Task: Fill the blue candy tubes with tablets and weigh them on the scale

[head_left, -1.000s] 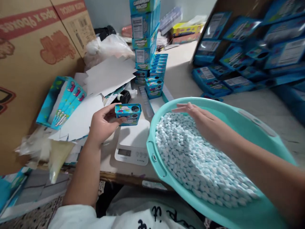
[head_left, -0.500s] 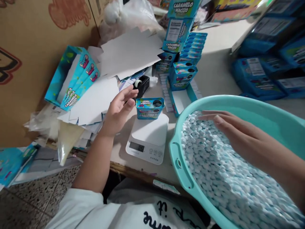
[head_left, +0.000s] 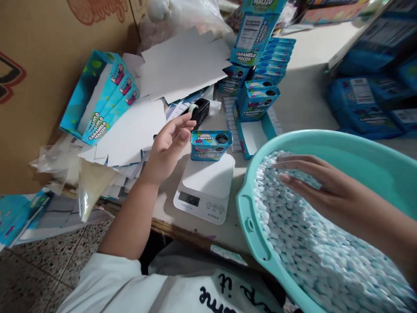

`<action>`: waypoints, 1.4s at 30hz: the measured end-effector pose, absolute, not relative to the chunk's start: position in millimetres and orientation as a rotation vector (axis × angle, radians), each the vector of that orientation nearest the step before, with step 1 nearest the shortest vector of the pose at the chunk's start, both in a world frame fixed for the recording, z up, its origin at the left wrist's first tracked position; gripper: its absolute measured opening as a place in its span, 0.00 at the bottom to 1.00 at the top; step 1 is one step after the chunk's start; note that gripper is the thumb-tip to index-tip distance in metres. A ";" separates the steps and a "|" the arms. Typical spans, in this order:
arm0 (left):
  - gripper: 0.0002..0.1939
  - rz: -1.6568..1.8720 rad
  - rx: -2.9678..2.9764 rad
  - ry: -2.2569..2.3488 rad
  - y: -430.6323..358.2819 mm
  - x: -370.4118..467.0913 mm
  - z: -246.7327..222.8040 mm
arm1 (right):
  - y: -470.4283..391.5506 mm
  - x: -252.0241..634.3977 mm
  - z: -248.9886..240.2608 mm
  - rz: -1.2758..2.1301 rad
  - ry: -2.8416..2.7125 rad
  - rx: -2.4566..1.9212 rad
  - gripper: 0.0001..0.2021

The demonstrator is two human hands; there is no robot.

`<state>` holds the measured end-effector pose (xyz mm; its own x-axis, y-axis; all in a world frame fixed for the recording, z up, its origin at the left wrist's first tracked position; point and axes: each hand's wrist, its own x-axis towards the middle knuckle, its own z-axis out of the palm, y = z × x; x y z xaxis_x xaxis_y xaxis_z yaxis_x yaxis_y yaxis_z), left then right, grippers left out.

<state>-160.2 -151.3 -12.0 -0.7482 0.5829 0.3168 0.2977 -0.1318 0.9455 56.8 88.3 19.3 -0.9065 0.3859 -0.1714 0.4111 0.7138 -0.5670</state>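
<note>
The single camera is worn on the person's head. It faces forward and down, over the white shirt [head_left: 156, 287] at the lower edge, toward the table [head_left: 306, 61]. The left hand [head_left: 169, 150] and the right hand [head_left: 321, 182] appear quite near to the lens, and the scale [head_left: 208, 178] stands close to the centre of the view.

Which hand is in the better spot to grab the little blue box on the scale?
Probably the left hand: it's open, right beside the blue box on the scale. The right hand is farther away, inside the turquoise tub.
</note>
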 end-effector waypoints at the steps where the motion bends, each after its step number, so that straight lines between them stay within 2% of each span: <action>1: 0.35 1.983 0.994 1.910 -151.3 -160.0 -12.1 | 87.6 56.1 19.9 -0.981 2.866 0.674 0.21; 14: 0.30 1.883 1.003 1.909 -152.5 -157.7 -11.3 | 88.9 53.4 17.6 -1.006 2.880 0.655 0.19; 18: 0.30 1.879 0.998 1.914 -152.5 -156.7 -10.4 | 96.7 54.5 7.6 -0.914 2.871 0.595 0.22; 24: 0.30 1.868 0.983 1.938 -151.3 -156.3 -10.6 | 102.2 57.9 6.6 -0.871 2.864 0.534 0.19; 38: 0.31 1.887 0.972 1.919 -150.7 -156.5 -11.9 | 101.6 53.8 8.2 -0.867 2.794 0.467 0.20; 42: 0.31 1.888 0.959 1.900 -149.3 -155.8 -12.2 | 101.4 52.9 12.8 -0.879 2.808 0.403 0.18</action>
<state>-155.8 -149.3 -12.2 -0.7344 0.6339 0.2425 0.2464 -0.0838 0.9655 52.9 101.4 12.8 -0.9487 0.2041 -0.2414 0.3053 0.7894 -0.5326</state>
